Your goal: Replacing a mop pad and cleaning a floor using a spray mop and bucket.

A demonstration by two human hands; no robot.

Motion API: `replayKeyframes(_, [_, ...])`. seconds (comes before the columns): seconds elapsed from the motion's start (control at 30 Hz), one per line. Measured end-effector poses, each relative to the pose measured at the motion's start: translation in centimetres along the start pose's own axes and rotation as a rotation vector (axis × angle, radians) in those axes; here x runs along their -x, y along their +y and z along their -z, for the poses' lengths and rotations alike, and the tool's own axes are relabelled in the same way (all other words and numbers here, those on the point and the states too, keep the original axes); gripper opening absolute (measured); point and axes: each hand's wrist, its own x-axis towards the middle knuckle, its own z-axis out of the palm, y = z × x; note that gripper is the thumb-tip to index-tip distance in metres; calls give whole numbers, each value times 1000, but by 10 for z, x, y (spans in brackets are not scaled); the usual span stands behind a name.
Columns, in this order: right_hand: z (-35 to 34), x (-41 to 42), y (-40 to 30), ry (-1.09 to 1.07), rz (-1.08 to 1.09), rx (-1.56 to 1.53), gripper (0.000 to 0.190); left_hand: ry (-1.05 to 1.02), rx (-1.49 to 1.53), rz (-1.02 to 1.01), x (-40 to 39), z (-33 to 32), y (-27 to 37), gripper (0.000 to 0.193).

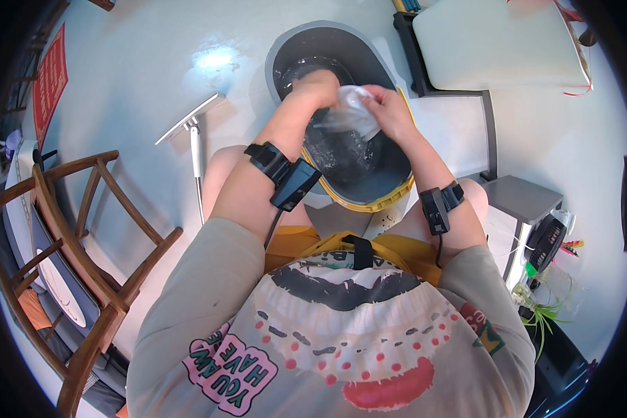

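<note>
A deep grey plastic tub (288, 43) with a yellow strip along its near rim stands on the floor between my knees, with rippled water (339, 157) inside. Over the water, a wet white cloth (352, 112) is bunched between my two hands. My right hand (392, 109) pinches its upper right edge between thumb and fingers. At the cloth's left side is my left hand (317, 88), its back turned up and its fingers mostly hidden, so its grip on the cloth cannot be made out. Both forearms wear black strapped devices.
A white-handled floor squeegee or flat mop (193, 123) stands left of the tub. Further left is a wooden chair (78, 266). A pale-topped, dark-framed seat or table (501, 47) stands at the upper right, above a small grey cabinet (522, 198). The floor beyond the squeegee has a shiny patch (217, 57).
</note>
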Motion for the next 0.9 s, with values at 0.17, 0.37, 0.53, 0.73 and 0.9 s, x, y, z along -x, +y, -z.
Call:
replayKeyframes(0.17, [-12,7,-13,490,117,507,26,360,6,170,8,18,5,25])
replayKeyframes(0.37, [-59,-10,75,68,-8,760,40,386,41,204,-3,1,-5,29])
replayKeyframes(0.53, [-97,2,147,-135,-6,785,58,408,108,162,0,6,7,31])
replayKeyframes(0.73, [-117,2,137,-504,-342,873,53,314,92,153,-18,-3,-8,30])
replayKeyframes(0.9, [-78,-16,104,-522,-195,639,30,89,13,151,-23,-12,-16,35])
